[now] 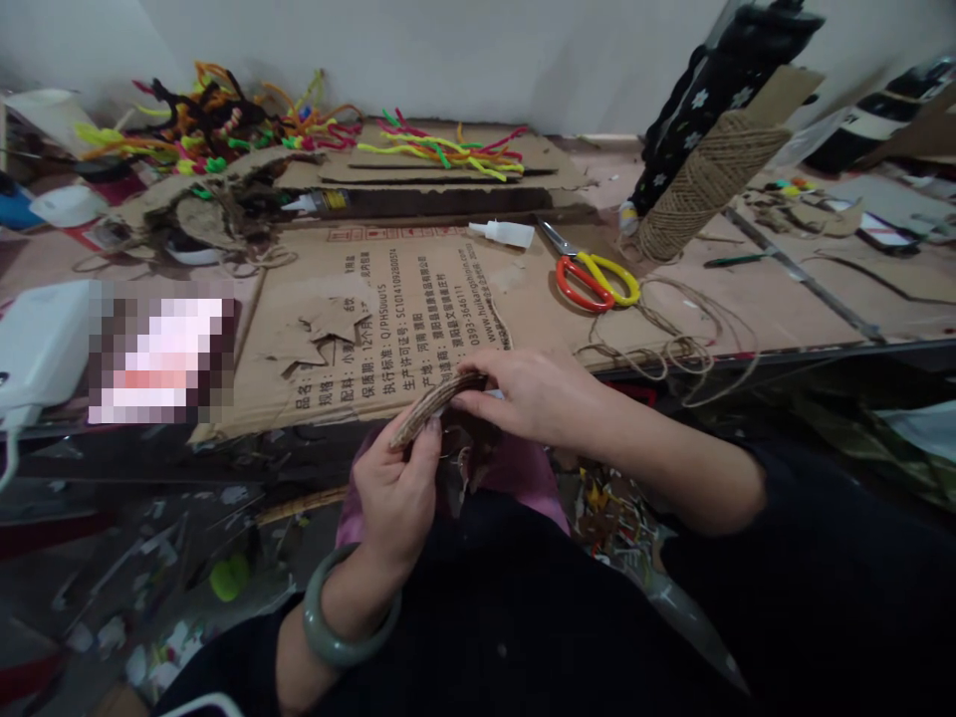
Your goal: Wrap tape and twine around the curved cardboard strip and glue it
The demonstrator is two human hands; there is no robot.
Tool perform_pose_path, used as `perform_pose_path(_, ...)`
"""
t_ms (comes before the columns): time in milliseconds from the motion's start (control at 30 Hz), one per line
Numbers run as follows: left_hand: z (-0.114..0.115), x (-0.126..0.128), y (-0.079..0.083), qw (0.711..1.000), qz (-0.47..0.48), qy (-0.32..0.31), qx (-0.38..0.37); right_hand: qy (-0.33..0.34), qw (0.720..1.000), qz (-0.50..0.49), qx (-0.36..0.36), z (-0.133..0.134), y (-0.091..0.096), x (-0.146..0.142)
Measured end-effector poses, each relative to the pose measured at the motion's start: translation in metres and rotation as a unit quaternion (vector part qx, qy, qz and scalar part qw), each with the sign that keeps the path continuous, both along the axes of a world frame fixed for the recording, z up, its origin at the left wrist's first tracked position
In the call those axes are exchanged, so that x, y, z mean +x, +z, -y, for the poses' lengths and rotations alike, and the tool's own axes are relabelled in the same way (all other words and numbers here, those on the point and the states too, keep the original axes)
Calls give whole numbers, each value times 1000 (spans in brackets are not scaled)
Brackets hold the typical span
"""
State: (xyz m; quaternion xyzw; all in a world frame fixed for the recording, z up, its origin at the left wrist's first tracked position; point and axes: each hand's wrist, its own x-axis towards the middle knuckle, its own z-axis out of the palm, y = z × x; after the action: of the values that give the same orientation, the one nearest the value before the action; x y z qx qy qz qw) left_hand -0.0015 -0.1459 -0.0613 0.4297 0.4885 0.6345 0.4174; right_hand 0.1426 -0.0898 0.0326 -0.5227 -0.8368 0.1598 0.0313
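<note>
A flat cardboard piece wrapped in brown twine [437, 401] is held edge-on in front of me, just below the table's front edge. My left hand [395, 488], with a grey-green bangle on the wrist, pinches its lower end between thumb and fingers. My right hand [534, 393] closes on its upper end from the right, fingers curled over it. A loose length of twine [676, 344] trails across the table to a cone-shaped twine spool [706, 179].
A printed cardboard sheet [388, 309] with star-shaped cutouts covers the table [792, 294]. On it lie red-and-yellow scissors [594, 279] and a small white glue bottle [508, 233]. Coloured pipe cleaners [224, 124] pile at the back. A metal ruler [803, 277] lies right.
</note>
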Motion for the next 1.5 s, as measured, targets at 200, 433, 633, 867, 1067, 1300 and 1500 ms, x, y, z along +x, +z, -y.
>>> perform_pose_path(200,1,-1,0,999,-33,24,21,10,1000,-16,-16,-1,4,1)
perform_pose_path(433,2,-2,3,996,-62,60,17,0,1000,-7,-16,-3,7,-3)
perform_pose_path(633,2,-6,1,998,-43,37,-6,39,998,53,10,-5,12,-6)
perform_pose_path(867,-2,-31,9,984,-56,-157,-69,89,985,136,51,-4,21,-2)
perform_pose_path(1067,-25,-28,37,927,-225,-294,-58,142,975,151,83,10,27,-14)
perform_pose_path(1300,-27,-25,26,936,-218,-270,-64,105,986,103,77,10,20,1)
perform_pose_path(1500,-21,-27,17,954,-191,-221,-67,50,998,26,41,17,11,19)
